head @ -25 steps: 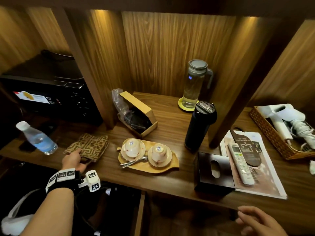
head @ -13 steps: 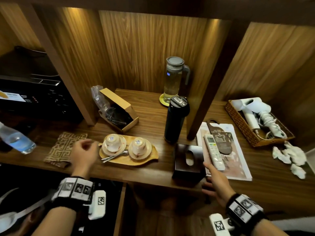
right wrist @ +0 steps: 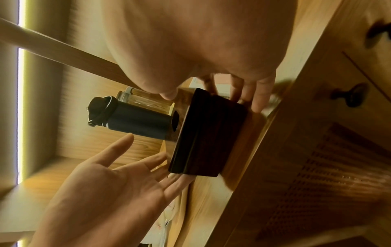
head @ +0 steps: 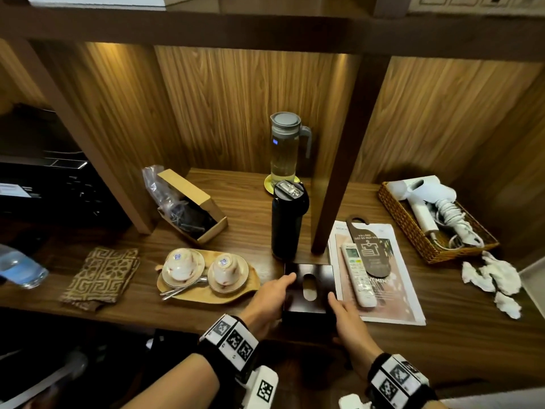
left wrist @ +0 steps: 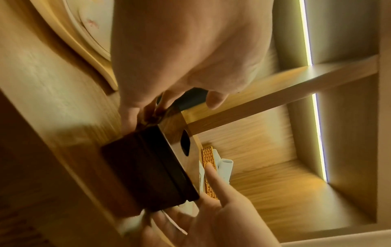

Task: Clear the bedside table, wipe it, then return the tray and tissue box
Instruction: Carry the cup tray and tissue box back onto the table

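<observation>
The dark tissue box stands at the wooden table's front edge. My left hand touches its left side with straight fingers, thumb on the top. On the box's right side rests my right hand, fingers straight along the wall. Left of the box lies the wooden tray carrying two upturned cups on saucers and spoons. A patterned cloth lies further left.
Just behind the tissue box stand a black flask and a slanted wooden post. A remote on a menu sheet lies right of it. Further off: glass pitcher, cardboard box, wicker basket, crumpled tissues, water bottle.
My left hand left the patterned cloth and crossed rightward past the tray to the tissue box. My right hand rose from below the table edge to the box's right side.
</observation>
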The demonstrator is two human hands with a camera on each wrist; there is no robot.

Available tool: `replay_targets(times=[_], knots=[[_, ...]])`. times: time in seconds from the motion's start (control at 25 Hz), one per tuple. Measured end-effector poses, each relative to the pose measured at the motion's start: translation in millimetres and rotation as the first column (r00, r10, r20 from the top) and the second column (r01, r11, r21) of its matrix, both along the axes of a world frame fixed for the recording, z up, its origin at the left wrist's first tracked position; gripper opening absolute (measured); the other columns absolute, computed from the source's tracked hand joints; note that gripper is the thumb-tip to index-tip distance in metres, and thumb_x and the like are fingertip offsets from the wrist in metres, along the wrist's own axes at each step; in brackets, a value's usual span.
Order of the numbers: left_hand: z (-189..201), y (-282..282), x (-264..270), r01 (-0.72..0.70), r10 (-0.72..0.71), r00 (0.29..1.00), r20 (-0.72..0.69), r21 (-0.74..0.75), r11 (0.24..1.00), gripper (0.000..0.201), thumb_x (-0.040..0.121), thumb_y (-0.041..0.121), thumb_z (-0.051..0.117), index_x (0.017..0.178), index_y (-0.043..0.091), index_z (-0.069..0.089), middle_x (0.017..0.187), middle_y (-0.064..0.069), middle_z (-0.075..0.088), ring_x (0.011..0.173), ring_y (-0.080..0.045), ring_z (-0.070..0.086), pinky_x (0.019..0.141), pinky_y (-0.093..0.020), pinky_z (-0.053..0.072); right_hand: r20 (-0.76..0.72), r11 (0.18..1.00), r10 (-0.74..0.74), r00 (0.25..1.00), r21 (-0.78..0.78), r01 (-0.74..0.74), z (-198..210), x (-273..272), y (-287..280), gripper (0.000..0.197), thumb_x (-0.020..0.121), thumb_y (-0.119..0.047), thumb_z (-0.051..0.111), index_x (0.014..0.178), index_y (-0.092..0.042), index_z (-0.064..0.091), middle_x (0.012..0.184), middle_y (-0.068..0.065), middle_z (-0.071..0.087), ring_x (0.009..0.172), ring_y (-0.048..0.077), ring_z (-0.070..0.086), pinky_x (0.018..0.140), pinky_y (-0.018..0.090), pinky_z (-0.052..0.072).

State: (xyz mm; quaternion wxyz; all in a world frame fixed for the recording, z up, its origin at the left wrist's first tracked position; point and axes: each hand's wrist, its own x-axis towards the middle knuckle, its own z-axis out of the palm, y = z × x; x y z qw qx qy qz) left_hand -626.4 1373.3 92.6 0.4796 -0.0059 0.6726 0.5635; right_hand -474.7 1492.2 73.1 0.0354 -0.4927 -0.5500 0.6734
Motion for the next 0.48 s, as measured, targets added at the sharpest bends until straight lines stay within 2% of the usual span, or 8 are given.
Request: replay_targets(times=[0.04, 0.08, 0.12, 0.2, 0.28, 0.36, 0.44, 0.48], knots=[[1.3, -1.5, -0.9, -0.012, 0.012, 1.0, 0.001, -0.022, 1.0, 0.068, 0.078, 0.068, 0.068, 0.121, 0.016, 0.076, 0.104, -0.006, 0.079, 0.084, -0.023, 0.074, 0.059, -0.028, 0.049, -0.014, 0.999, -0.031, 0.999, -0.023, 0.03, 3.7, -2.6, -2.5, 0.086, 0.069, -0.088, 0.066, 0.133, -0.031, 0.057, 0.132, 0.004, 0.072, 0.119, 0.027, 0.069, 0.105, 0.055, 0.055], [6.5, -3.8, 0.7, -0.024, 0.024, 0.999, 0.028, -0.021, 1.0, 0.063, 0.08, 0.065, 0.068, 0.116, 0.015, 0.077, 0.095, -0.007, 0.079, 0.074, -0.023, 0.072, 0.058, -0.028, 0.047, -0.043, 0.996, -0.077, 0.996, -0.043, 0.075, 9.1, -5.9, -6.0, 0.078, 0.069, -0.084, 0.072, 0.126, -0.033, 0.056, 0.125, 0.007, 0.074, 0.113, 0.029, 0.073, 0.099, 0.056, 0.059], [10.8, -5.3, 2.7, -0.026, 0.026, 0.998, 0.066, 0.002, 1.0, 0.052, 0.087, 0.059, 0.067, 0.112, 0.014, 0.077, 0.093, -0.007, 0.08, 0.076, -0.026, 0.075, 0.063, -0.032, 0.054, -0.073, 0.992, -0.12, 0.99, -0.054, 0.116, 14.9, -9.7, -8.1, 0.069, 0.074, -0.075, 0.078, 0.123, -0.033, 0.053, 0.121, 0.009, 0.073, 0.109, 0.031, 0.074, 0.095, 0.056, 0.061], [18.6, -6.8, 11.5, -0.052, 0.042, 0.993, 0.113, 0.09, 0.995, 0.038, 0.098, 0.044, 0.064, 0.118, 0.014, 0.077, 0.108, -0.009, 0.083, 0.104, -0.032, 0.078, 0.093, -0.046, 0.061, -0.121, 0.979, -0.201, 0.972, -0.069, 0.194, 21.1, -18.3, -7.5, 0.058, 0.081, -0.054, 0.085, 0.12, -0.031, 0.049, 0.118, 0.011, 0.071, 0.105, 0.034, 0.075, 0.09, 0.06, 0.063], [20.6, -6.8, 21.3, -0.085, 0.06, 0.987, 0.146, 0.172, 0.981, 0.035, 0.102, 0.035, 0.061, 0.126, 0.013, 0.074, 0.122, -0.01, 0.08, 0.119, -0.029, 0.073, 0.108, -0.052, 0.055, -0.153, 0.952, -0.304, 0.94, -0.068, 0.297, 23.8, -24.4, -5.5, 0.059, 0.081, -0.041, 0.088, 0.122, -0.025, 0.048, 0.116, 0.012, 0.07, 0.103, 0.033, 0.074, 0.087, 0.063, 0.063], [15.1, -7.1, 25.9, -0.098, 0.073, 0.988, 0.137, 0.188, 0.977, 0.032, 0.104, 0.03, 0.059, 0.128, 0.013, 0.071, 0.122, -0.005, 0.078, 0.117, -0.024, 0.071, 0.104, -0.049, 0.055, -0.16, 0.913, -0.409, 0.899, -0.078, 0.401, 19.7, -25.7, 1.2, 0.068, 0.077, -0.035, 0.091, 0.128, -0.019, 0.05, 0.115, 0.01, 0.07, 0.101, 0.03, 0.073, 0.088, 0.063, 0.062], [4.7, -16.1, 18.8, -0.131, 0.117, 0.987, 0.105, 0.135, 0.982, 0.026, 0.105, 0.027, 0.059, 0.123, 0.012, 0.069, 0.114, -0.002, 0.076, 0.103, -0.02, 0.071, 0.09, -0.042, 0.059, -0.154, 0.893, -0.445, 0.882, -0.151, 0.424, 15.6, -25.5, 6.5, 0.075, 0.069, -0.036, 0.095, 0.132, -0.012, 0.061, 0.117, 0.011, 0.076, 0.103, 0.029, 0.075, 0.089, 0.058, 0.063], [-2.2, -25.1, 10.2, -0.185, 0.177, 0.98, 0.091, 0.089, 0.979, 0.022, 0.105, 0.025, 0.06, 0.117, 0.01, 0.069, 0.108, -0.004, 0.074, 0.092, -0.019, 0.07, 0.079, -0.036, 0.06, -0.168, 0.89, -0.445, 0.879, -0.186, 0.416, 14.4, -23.8, 10.1, 0.068, 0.068, -0.036, 0.094, 0.126, -0.012, 0.068, 0.114, 0.011, 0.078, 0.103, 0.029, 0.075, 0.088, 0.053, 0.063]])
